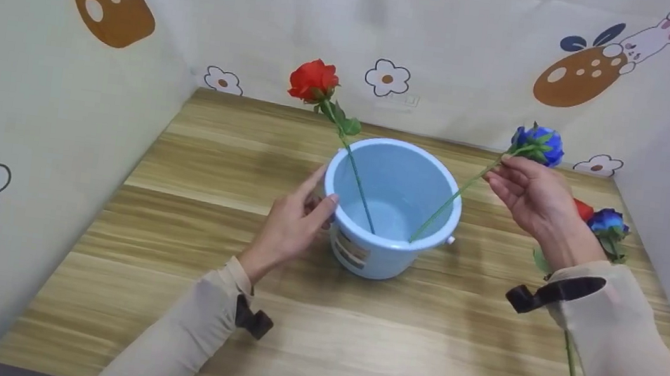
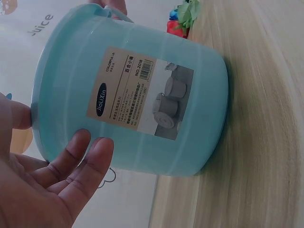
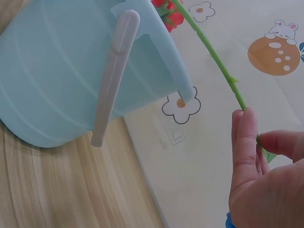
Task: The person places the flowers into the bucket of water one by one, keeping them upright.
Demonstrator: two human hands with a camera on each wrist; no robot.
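A light blue plastic bucket [image 1: 386, 261] stands upright on the table. My left hand [image 1: 292, 224] holds its left side, thumb at the rim and fingers along the outer wall; the left wrist view shows the printed label [image 2: 142, 92] beside those fingers. Inside the bucket leans a red artificial rose [image 1: 314, 80], its bloom high above the rim at the back left. Over on the right, my right hand [image 1: 541, 204] pinches the green stem [image 3: 216, 57] of a blue artificial rose [image 1: 541, 144] just below the bloom. The lower end of that stem reaches down inside the bucket.
Another blue rose [image 1: 609, 221] and a red rose [image 1: 581, 209] lie on the table at the right, partly hidden behind my right arm. The bucket's pale handle [image 3: 114, 80] hangs down its outer side. Patterned walls [image 1: 466, 57] border the wooden table [image 1: 174, 245].
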